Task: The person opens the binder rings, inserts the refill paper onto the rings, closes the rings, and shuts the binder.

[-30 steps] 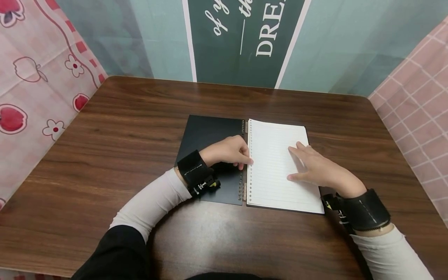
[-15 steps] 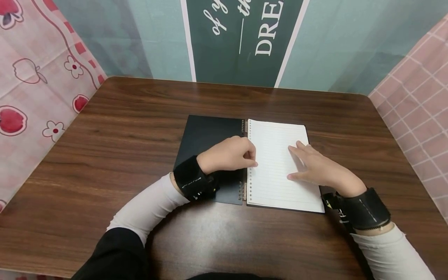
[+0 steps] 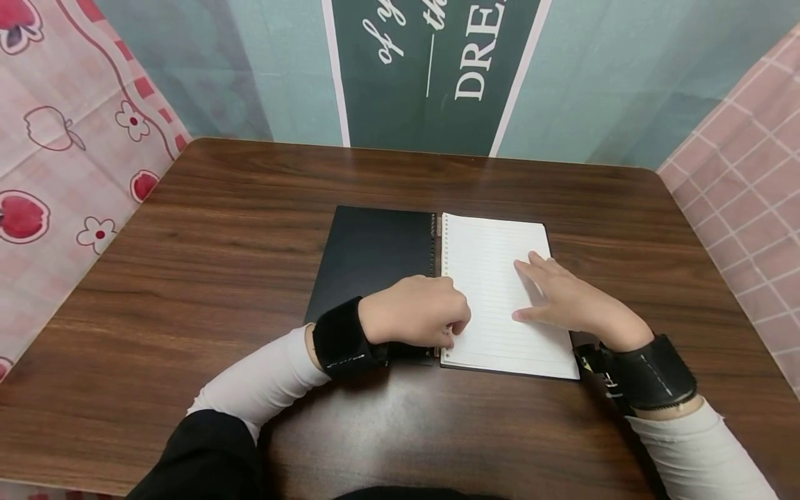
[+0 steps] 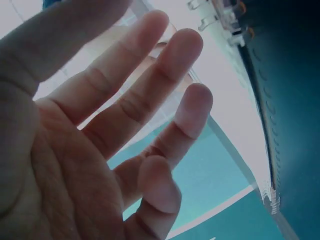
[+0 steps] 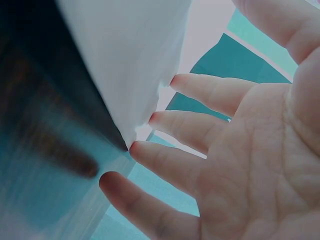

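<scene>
An open loose-leaf notebook lies on the table, its dark left cover (image 3: 378,243) flat and a stack of lined white paper (image 3: 484,271) on the right side. Punched holes run along the paper's inner edge. My left hand (image 3: 415,312) reaches over the lower spine, thumb at that edge. In the left wrist view its fingers (image 4: 182,50) are loosely bent with nothing between them, and the thumb tip is out of frame. Clear binder rings (image 4: 235,27) show beside the paper. My right hand (image 3: 565,298) rests on the paper's right part, fingers spread.
The notebook sits mid-table on a brown wooden tabletop (image 3: 219,278). Behind the table hangs a blue-green cloth (image 3: 294,76) with lettering. Pink patterned cloth (image 3: 62,139) borders the left, and pink tile-patterned covering (image 3: 744,208) borders the right.
My left hand has moved down the spine towards the notebook's near end, along the punched edge. The right hand stays in place on the paper.
</scene>
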Available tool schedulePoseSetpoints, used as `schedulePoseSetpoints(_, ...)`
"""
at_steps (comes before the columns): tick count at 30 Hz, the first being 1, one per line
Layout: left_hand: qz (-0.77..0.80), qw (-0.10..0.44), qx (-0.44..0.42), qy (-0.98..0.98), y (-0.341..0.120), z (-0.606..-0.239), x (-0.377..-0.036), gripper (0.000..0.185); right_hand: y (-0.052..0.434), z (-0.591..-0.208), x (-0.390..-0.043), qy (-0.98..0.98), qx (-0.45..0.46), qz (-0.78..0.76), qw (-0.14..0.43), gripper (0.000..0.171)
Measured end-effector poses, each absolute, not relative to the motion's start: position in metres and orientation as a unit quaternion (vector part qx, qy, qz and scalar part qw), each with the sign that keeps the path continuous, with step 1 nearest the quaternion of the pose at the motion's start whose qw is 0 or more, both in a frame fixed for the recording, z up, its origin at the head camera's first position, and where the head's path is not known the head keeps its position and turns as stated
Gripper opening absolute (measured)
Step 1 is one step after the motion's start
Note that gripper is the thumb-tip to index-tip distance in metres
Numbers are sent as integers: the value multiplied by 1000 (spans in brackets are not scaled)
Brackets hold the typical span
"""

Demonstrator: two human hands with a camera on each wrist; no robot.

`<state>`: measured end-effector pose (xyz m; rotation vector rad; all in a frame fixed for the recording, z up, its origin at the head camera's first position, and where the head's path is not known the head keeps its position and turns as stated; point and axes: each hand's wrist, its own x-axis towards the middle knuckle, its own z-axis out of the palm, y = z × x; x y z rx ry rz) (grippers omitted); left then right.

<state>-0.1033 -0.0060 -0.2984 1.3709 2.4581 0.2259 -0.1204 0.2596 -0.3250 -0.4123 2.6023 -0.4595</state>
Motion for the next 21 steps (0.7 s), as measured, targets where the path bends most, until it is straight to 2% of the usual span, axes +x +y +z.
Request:
schedulePoseSetpoints(7,56,163,485,858,-4,-302,-100,13,259,-325,-120,948,-153,-162,230,96)
schedulePoseSetpoints(21,34,156,494,855,-2,-306,-99,12,260,-326,-121,948,-151,-156,231,97)
